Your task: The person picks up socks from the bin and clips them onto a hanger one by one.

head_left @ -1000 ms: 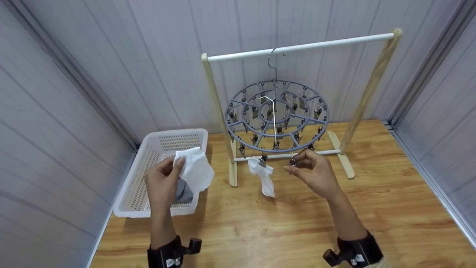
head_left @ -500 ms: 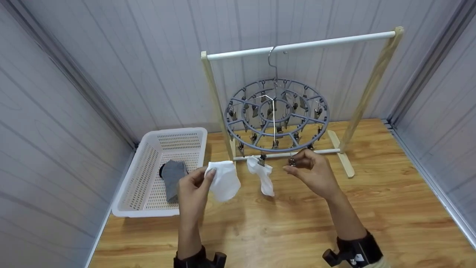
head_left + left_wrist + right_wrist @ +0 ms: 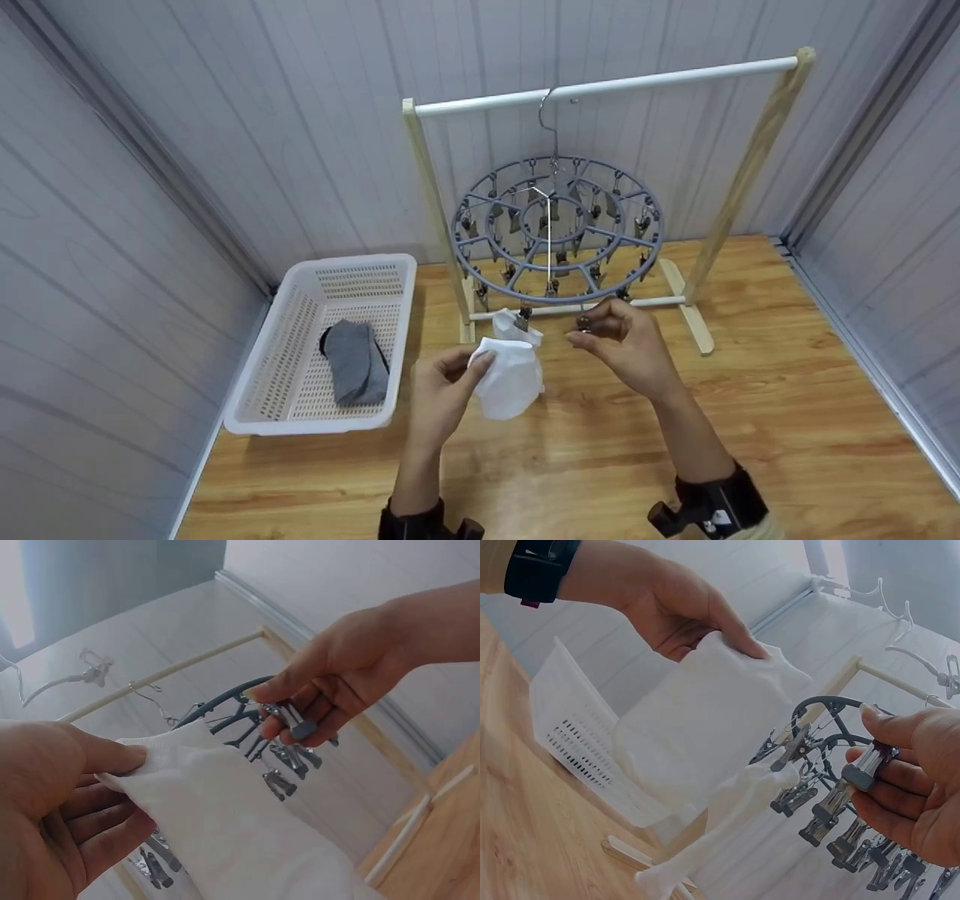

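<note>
My left hand (image 3: 442, 390) pinches a white sock (image 3: 510, 382) by its cuff, thumb in front, with the rest hanging down. Between thumb and fingers, my right hand (image 3: 630, 349) holds a metal clip (image 3: 870, 765) with grey tips, which hangs from the round grey clip hanger (image 3: 577, 299). Whether that clip's mouth is spread I cannot tell. Another white sock (image 3: 727, 817) dangles from a neighbouring clip (image 3: 524, 319); in the head view the held sock covers its lower part. The held sock is apart from the clip in my right hand.
The hanger hooks onto the white rail (image 3: 675, 79) of a wooden-legged rack. Several other clips hang around its rings. On the left, a white plastic basket (image 3: 315, 427) contains grey socks (image 3: 352, 367). Panelled walls enclose the wooden floor (image 3: 570, 465).
My left hand has carried the white sock rightward from over the basket to in front of the hanging sock. The right hand stays nearly in place, still pinching the clip.
</note>
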{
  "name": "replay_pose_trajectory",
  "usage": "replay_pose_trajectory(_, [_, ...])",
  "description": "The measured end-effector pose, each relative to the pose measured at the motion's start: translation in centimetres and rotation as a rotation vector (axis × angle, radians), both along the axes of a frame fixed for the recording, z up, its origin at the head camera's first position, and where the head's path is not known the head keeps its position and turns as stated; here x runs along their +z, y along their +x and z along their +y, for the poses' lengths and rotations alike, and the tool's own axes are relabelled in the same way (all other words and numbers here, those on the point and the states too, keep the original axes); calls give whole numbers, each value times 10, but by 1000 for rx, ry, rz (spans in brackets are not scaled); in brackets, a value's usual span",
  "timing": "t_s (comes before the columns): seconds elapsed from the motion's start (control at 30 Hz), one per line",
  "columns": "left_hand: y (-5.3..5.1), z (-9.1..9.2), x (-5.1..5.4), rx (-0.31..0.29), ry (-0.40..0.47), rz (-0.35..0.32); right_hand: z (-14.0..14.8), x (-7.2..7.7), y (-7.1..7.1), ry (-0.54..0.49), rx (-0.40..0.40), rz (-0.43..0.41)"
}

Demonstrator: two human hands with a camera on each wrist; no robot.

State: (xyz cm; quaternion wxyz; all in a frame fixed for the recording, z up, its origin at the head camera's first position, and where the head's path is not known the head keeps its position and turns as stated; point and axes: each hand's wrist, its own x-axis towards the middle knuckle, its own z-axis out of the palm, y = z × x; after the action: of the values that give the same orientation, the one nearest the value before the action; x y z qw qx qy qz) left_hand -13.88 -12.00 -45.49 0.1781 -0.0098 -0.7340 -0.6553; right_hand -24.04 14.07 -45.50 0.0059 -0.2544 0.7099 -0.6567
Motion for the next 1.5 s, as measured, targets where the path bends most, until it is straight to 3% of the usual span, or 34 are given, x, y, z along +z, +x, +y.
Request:
replay_pose_trajectory(0.3, [-6,11,-9,-55,13,5,-6,0,4,-123,37,-53])
replay_pose_trajectory(0.57, [-12,17,-18,-65,-18,34,-8,-1,8,-205,52,-95])
replay_pose_trajectory(0.8, [-16,25,-23,-99,-18,13,-10,-1,10,-201,54,-134])
replay_pose_trajectory(1.0, [-16,30,-24,-129,-13,-13,-15,-2,14,-295,99,-148])
replay_pose_trajectory(1.27, [-16,33,-27,-142,-22,-3,-22,-8,16,-422,126,-115])
replay_pose_trajectory(1.5, [-16,36,-26,-139,-39,27,-30,-12,17,-467,92,-72])
